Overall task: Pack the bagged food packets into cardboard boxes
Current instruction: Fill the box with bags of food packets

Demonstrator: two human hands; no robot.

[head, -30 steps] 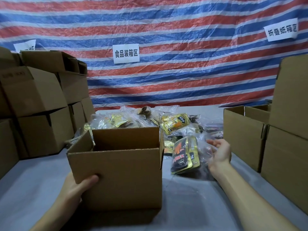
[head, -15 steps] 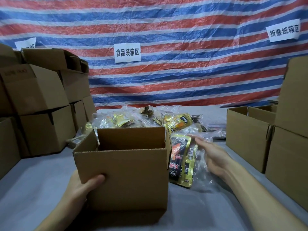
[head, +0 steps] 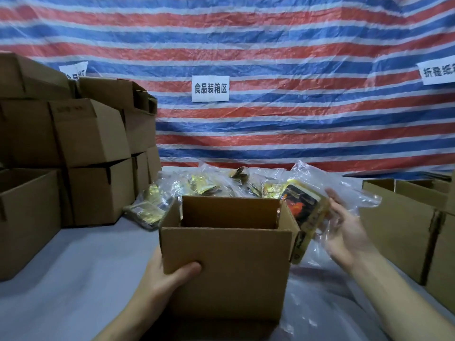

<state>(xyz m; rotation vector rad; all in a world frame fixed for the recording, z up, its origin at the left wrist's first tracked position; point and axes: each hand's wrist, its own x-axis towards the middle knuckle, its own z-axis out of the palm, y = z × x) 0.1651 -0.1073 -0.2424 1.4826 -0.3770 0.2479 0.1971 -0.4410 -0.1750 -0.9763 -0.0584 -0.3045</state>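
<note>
Box (head: pixel 226 267) sits open on the table (head: pixel 86 279), gripped at its near left corner by the left hand (head: pixel 167 279), I think to keep it steady; the right hand (head: pixel 344 232) grasps a bagged packet (head: pixel 301 207) by its clear plastic, raised just beside the right flap, probably to drop it inside; more packets (head: pixel 209 185) lie behind.

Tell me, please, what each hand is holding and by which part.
The left hand grips the cardboard box at its near left corner, thumb on the front face. The right hand holds the bag of food packets by its plastic right side.
</note>
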